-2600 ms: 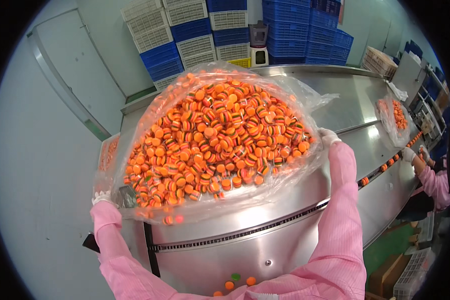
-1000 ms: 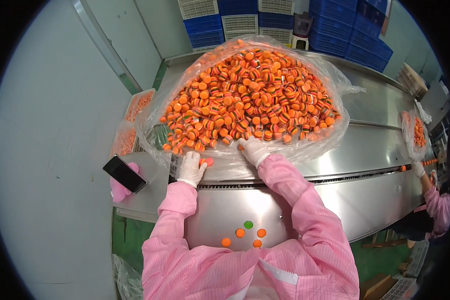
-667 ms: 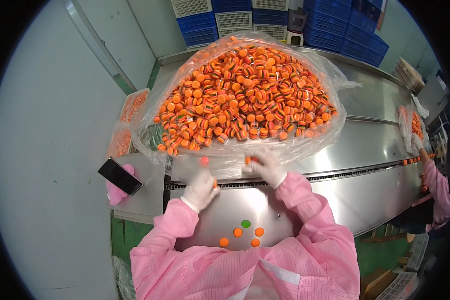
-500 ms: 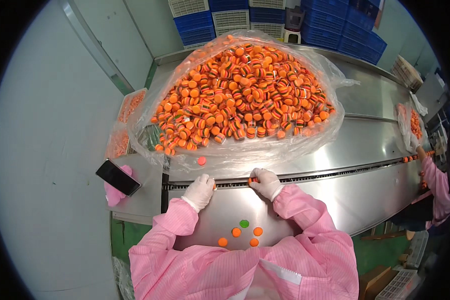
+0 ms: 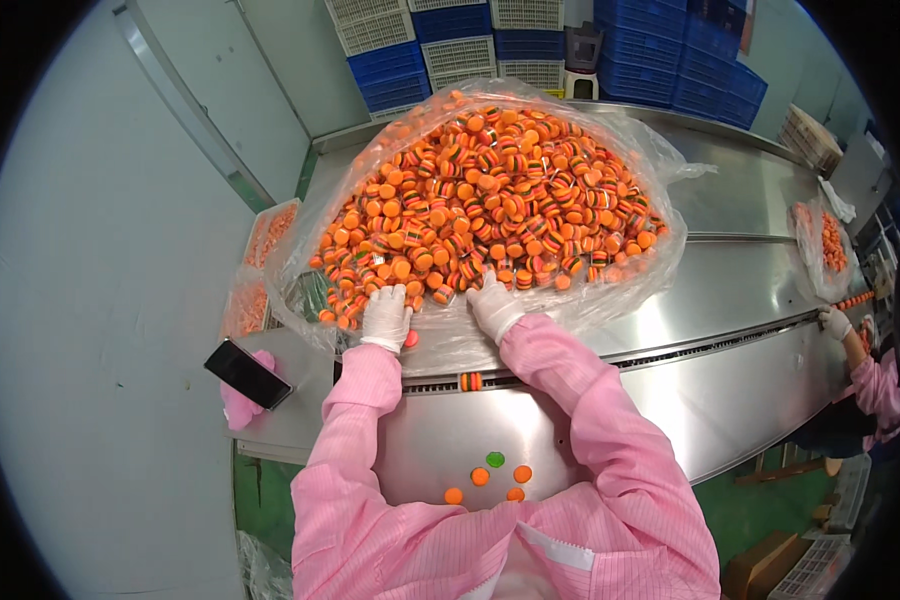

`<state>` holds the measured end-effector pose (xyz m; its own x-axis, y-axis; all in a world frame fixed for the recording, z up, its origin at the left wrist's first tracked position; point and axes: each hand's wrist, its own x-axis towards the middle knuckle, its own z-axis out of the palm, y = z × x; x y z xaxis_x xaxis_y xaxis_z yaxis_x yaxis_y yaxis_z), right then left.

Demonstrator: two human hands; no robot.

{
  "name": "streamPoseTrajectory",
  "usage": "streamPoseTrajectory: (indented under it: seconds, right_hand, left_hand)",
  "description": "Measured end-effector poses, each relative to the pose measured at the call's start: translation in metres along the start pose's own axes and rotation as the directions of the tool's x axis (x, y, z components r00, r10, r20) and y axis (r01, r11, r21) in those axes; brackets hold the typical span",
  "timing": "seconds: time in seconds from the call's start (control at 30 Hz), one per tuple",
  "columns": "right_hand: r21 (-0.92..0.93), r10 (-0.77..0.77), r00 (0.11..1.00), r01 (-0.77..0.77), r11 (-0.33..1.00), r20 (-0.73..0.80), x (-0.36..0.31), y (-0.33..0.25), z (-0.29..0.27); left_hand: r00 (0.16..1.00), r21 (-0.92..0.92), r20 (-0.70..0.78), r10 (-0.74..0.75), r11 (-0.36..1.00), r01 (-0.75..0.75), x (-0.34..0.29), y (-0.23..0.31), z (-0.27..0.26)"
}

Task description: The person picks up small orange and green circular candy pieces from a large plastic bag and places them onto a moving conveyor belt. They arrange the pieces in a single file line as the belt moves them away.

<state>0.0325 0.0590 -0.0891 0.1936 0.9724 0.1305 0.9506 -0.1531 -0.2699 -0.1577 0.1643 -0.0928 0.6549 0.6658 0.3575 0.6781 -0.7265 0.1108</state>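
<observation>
A large clear plastic bag [image 5: 660,255] lies spread on the steel worktable, heaped with round, striped pieces [image 5: 510,190] in orange, red, yellow and dark green. Both my hands wear white gloves and reach to the heap's near edge. My left hand [image 5: 386,318] has its fingers stretched over pieces at the front left, next to a loose reddish disc [image 5: 411,339]. To its right, my right hand [image 5: 494,308] touches the heap with fingers apart; its fingertips are partly hidden among the pieces. One striped stack [image 5: 471,381] sits on the dark slotted track in front of me.
Several orange discs [image 5: 480,476] and a green disc [image 5: 495,460] lie close to my body. At left are a phone [image 5: 248,373] on pink cloth and a tray [image 5: 273,232] of orange pieces. Another person's gloved hand [image 5: 835,321] is by the track at far right. Crates [image 5: 640,55] stand behind.
Both hands have moved from the track forward to the heap's near edge. A striped stack now stands on the track where my right hand was. The other person's hand has come down toward the track.
</observation>
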Motion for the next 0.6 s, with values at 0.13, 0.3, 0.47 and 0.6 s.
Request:
streamPoseTrajectory:
  seconds: [0.13,0.3,0.47,0.6]
  right_hand:
    - [-0.021,0.173,0.984,-0.174,0.984,-0.04,0.013,-0.012,0.007]
    - [0.008,0.306,0.946,-0.307,0.952,-0.105,0.027,-0.013,0.007]
    - [0.443,0.244,0.942,-0.121,0.889,-0.232,0.017,0.014,0.013]
    - [0.902,0.015,0.952,-0.284,-0.326,0.305,-0.02,0.041,0.002]
  left_hand:
    - [0.999,0.132,-0.01,-0.041,0.99,0.042,0.006,0.006,0.01]
    - [0.997,0.284,-0.037,-0.07,0.956,0.078,0.008,0.014,0.019]
    - [0.995,0.327,-0.1,-0.03,0.943,0.061,0.008,0.01,0.027]
    - [0.997,0.341,-0.072,-0.026,0.939,0.049,0.009,0.014,0.02]
